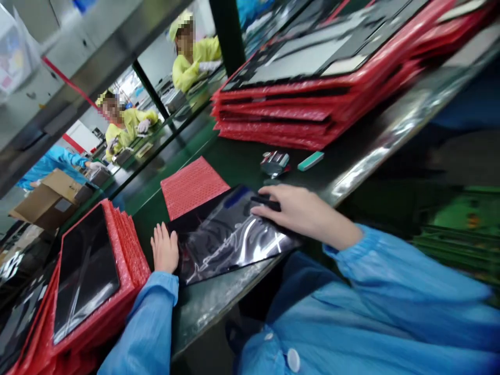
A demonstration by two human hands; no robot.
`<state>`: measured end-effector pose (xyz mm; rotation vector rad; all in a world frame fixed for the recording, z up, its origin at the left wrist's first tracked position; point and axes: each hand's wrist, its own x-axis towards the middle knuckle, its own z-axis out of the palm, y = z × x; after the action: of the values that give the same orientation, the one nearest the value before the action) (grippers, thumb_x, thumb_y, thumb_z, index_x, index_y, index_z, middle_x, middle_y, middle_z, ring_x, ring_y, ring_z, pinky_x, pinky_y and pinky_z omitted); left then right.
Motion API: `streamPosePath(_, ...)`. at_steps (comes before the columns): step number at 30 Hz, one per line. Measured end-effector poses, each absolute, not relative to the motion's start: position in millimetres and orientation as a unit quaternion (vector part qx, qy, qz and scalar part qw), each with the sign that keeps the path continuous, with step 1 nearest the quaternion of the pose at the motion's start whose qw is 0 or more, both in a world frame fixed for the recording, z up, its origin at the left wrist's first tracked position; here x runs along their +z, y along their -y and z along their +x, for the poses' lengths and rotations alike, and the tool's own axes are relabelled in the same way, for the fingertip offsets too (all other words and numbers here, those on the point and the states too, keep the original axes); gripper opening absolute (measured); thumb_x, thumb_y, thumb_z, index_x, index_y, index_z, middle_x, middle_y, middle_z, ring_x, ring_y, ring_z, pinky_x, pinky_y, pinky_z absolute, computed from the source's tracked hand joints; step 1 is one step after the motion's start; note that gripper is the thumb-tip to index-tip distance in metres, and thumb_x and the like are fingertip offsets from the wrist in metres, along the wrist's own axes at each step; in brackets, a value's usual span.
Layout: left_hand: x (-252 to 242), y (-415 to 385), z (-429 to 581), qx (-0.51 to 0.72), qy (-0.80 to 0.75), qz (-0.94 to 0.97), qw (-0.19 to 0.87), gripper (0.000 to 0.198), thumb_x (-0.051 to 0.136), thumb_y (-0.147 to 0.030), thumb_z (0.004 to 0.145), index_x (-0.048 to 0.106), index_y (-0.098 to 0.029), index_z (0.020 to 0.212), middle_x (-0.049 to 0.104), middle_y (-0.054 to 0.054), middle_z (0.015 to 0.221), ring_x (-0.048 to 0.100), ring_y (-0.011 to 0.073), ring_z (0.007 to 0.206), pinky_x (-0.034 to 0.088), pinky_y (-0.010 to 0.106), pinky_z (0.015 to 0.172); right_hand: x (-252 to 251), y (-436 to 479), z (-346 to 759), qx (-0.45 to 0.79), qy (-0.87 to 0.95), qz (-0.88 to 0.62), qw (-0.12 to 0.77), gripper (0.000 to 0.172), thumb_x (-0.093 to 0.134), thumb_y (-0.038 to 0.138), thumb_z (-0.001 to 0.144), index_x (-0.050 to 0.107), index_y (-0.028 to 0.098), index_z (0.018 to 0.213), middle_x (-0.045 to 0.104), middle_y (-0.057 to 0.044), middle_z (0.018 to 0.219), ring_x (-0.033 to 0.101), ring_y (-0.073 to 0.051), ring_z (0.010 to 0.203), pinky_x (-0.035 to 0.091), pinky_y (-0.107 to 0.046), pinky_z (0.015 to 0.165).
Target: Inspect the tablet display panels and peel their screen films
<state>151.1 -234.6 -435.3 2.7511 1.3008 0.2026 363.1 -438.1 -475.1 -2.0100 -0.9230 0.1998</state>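
A glossy black panel [226,237] wrapped in shiny film lies on the green bench in front of me. My left hand [164,249] rests flat at its left edge, fingers stretched out and together. My right hand [300,211] lies over the panel's right end, fingers curled around a small black object [266,202] pressed against the film. A red bubble-wrap sheet [193,185] lies just behind the panel.
A stack of red bubble-wrapped panels [97,281] stands at my left, a taller stack [324,88] at the back right. A small tool [275,161] and a teal eraser-like block [310,161] lie between. Other workers [125,127] in yellow sit across the bench. A cardboard box [49,200] is far left.
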Motion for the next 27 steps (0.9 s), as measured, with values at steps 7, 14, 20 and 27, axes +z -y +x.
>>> streamPosePath(7,-443,214,153,0.181,-0.418,0.887,0.079,0.055,0.024,-0.031,0.089,0.040,-0.006,0.135,0.039,0.022,0.145,0.028,0.0308,0.140,0.020,0.056,0.112,-439,433,367,0.218,0.328,-0.719,0.573,0.026,0.072,0.030,0.069,0.067,0.011,0.087,0.065,-0.007,0.075,0.063,-0.021,0.072,0.047,-0.026,0.062)
streamPosePath(14,-450,202,152,0.222,-0.406,0.879,0.117,0.057,0.031,-0.036,0.086,0.047,-0.003,0.130,0.041,0.024,0.143,0.030,0.0313,0.139,0.021,0.052,0.114,-435,433,348,0.404,0.244,-0.566,0.676,0.020,0.065,0.031,0.071,0.060,0.016,0.083,0.053,0.003,0.052,0.038,-0.007,0.035,0.022,-0.016,0.032)
streamPosePath(20,-440,201,150,0.278,-0.399,0.860,0.158,0.057,0.015,-0.042,0.093,0.049,-0.013,0.129,0.051,0.016,0.138,0.043,0.0245,0.132,0.035,0.042,0.110,-422,456,345,0.376,0.182,-0.468,0.779,0.030,0.072,0.030,0.052,0.053,0.015,0.069,0.062,-0.003,0.064,0.060,-0.014,0.057,0.049,-0.023,0.054)
streamPosePath(27,-444,227,165,0.221,-0.266,0.926,0.148,0.034,0.051,-0.025,0.083,0.062,-0.018,0.114,0.058,0.010,0.131,0.043,0.0257,0.131,0.029,0.046,0.113,-382,492,338,0.217,0.062,-0.448,0.865,0.031,0.075,0.027,0.047,0.051,0.018,0.065,0.049,0.005,0.052,0.044,-0.007,0.041,0.041,-0.018,0.039)
